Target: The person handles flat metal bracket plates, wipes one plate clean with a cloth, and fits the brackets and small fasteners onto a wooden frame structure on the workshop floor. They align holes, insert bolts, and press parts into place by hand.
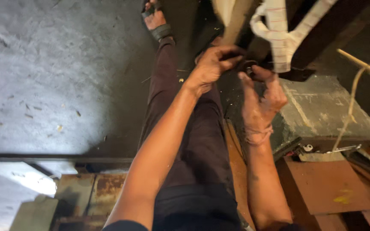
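- Nearest me, low in the view, are rusty metal plates [86, 192] on the left and a reddish board [330, 188] on the right, with my dark trousers [193, 141] between them.
- A grey block [322, 111] sits right of my legs; a thin cord [352, 107] hangs across it.
- My right hand [262, 100] is raised with the palm showing, fingers curled up round a small dark round part [249, 68] at the middle far side, its fingertips touching the part.
- My left hand [213, 64] comes in from the left, fingers pinched together on the same part or just beside it; I cannot tell exactly what it grips.
- I judge the work goes best with the right hand steadying the part while the left makes small turns, wrists kept low so the part stays visible.
- Beyond the hands, a pale wooden handle [236, 23] and a checked cloth [279, 34] hang down.
- Furthest, on the grey floor [43, 64], is my sandalled foot [157, 23].
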